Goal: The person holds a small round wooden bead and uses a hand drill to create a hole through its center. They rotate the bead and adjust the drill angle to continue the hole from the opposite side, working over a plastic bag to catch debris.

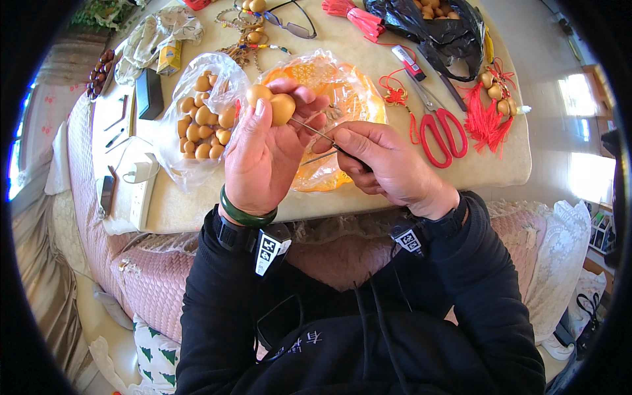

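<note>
My left hand, palm up, has its thumb and fingers closed around a small tan two-lobed gourd. In my right hand is a thin metal pick with a dark handle; its tip points at the gourd's lower lobe. Whether the tip touches the gourd, I cannot tell. Another thin metal rod sticks out beneath the right fingers. Below both hands lies a crumpled orange and clear plastic bag. Left of my left hand, a clear plastic bag holds several similar gourds.
Red-handled scissors, a red knotted cord and gourds with red tassels lie at right. A black bag of gourds sits far right. Glasses, a dark box and a white power strip share the table.
</note>
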Demonstrator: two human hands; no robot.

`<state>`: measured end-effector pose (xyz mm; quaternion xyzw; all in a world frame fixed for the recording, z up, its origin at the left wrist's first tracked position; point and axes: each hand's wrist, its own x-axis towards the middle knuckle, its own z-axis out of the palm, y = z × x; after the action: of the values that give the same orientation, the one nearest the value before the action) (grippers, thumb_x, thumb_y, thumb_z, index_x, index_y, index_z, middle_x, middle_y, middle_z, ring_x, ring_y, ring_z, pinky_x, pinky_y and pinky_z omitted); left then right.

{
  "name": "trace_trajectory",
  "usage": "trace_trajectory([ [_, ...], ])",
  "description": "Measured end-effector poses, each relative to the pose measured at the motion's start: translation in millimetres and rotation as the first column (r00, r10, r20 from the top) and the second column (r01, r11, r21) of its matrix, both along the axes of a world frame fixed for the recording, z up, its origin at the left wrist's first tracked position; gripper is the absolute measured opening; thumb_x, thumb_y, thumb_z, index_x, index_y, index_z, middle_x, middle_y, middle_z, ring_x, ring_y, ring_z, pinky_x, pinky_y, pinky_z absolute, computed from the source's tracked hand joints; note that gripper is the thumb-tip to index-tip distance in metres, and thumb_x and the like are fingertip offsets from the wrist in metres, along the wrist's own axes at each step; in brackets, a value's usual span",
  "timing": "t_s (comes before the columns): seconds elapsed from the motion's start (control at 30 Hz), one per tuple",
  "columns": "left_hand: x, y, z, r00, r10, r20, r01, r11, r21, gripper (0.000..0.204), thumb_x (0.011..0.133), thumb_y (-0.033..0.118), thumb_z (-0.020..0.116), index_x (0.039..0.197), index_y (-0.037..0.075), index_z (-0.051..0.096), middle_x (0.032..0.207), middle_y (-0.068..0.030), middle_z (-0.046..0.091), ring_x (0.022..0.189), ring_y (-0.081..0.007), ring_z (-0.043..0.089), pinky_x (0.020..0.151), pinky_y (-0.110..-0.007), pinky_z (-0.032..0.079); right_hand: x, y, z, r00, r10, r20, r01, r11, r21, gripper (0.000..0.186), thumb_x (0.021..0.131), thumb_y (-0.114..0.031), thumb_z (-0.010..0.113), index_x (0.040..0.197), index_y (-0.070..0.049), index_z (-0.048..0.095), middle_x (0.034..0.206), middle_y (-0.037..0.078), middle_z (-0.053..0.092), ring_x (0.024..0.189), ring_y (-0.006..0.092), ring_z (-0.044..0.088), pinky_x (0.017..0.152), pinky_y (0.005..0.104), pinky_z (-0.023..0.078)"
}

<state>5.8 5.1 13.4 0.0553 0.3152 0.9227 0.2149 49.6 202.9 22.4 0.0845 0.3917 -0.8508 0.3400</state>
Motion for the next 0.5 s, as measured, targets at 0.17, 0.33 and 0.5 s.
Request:
trace_trajectory([
  [0.17, -5, 2, -11, 1.0, 0.014, -0.004, -0.014, 1.0, 0.015, 0.029, 0.107, 0.029, 0.044, 0.124, 0.007, 0.051, 0.12, -0.0099, 0.059, 0.118, -0.0261, 0.057, 0.102, -0.039, 0.043, 1, -13, -14, 0.719, 0.046, -0.694, 0.419, 0.767, 0.485, 0.024, 0.103, -0.022, 0.057, 0.11, -0.001, 0.067, 0.074, -0.003, 0.054, 0.058, 0.0066, 0.048, 0.053, 0.0218, 0.041],
  [0.33, 1, 7, -15, 0.985, 0.153, 0.086, -0.142, 0.983, -0.12, 0.033, 0.107, 0.03, 0.045, 0.127, 0.005, 0.051, 0.122, -0.0115, 0.061, 0.121, -0.028, 0.057, 0.103, -0.041, 0.044, 5, -19, -20, 0.514, 0.199, -0.834, 0.636, 0.564, 0.527, 0.018, 0.099, -0.014, 0.062, 0.108, 0.001, 0.065, 0.077, 0.009, 0.063, 0.067, 0.0148, 0.059, 0.063, 0.0335, 0.051],
  [0.5, -1, 3, 2, 0.999, 0.005, 0.039, -0.003, 0.999, -0.054, 0.036, 0.107, 0.029, 0.045, 0.133, 0.005, 0.05, 0.129, -0.0129, 0.06, 0.125, -0.0299, 0.056, 0.106, -0.043, 0.042, 0, -3, -5, 0.979, -0.049, -0.2, 0.105, 0.955, 0.276, 0.019, 0.1, -0.015, 0.061, 0.107, 0.002, 0.066, 0.075, 0.007, 0.063, 0.068, 0.0133, 0.059, 0.062, 0.0321, 0.05],
])
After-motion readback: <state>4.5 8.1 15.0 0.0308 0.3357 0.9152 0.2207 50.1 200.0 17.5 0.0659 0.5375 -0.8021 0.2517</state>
